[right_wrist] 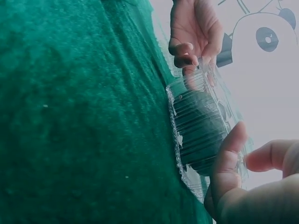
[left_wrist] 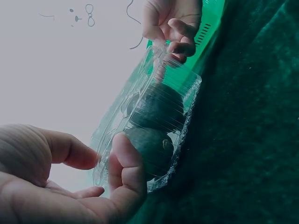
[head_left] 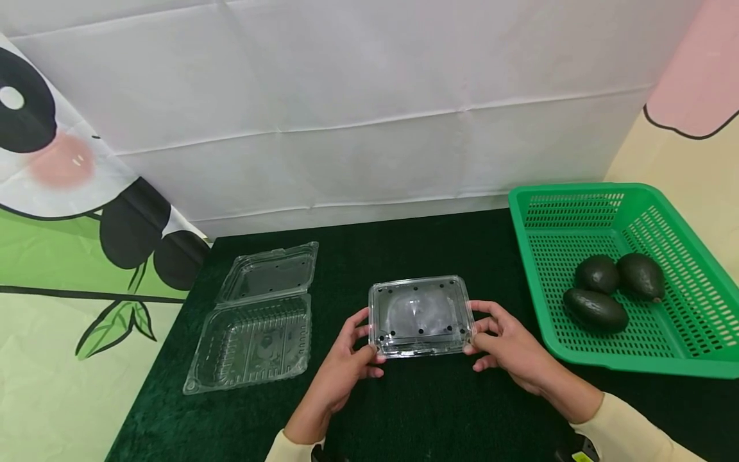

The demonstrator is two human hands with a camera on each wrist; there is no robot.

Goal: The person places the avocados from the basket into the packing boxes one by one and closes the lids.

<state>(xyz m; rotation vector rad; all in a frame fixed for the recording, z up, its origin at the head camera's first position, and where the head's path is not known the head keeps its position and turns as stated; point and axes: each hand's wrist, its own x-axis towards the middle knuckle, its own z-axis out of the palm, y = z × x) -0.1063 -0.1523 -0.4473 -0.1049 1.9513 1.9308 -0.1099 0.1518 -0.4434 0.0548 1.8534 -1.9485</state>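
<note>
A lidded clear plastic clamshell container (head_left: 421,317) is held between both hands near the middle of the dark green cloth. My left hand (head_left: 345,362) pinches its left edge, the thumb at the front corner. At the opposite edge, my right hand (head_left: 508,346) grips with thumb and fingers. Through the ribbed side, the left wrist view shows two dark avocados, one avocado (left_wrist: 159,107) beyond the other avocado (left_wrist: 152,149). Glare on the perforated lid hides most of them in the head view.
Another clear clamshell (head_left: 251,343) lies open to the left, its lid (head_left: 268,276) folded back. A green plastic basket (head_left: 534,301) on the right holds three avocados (head_left: 597,311). Behind the table (head_left: 427,410) hangs a white sheet (head_left: 346,115).
</note>
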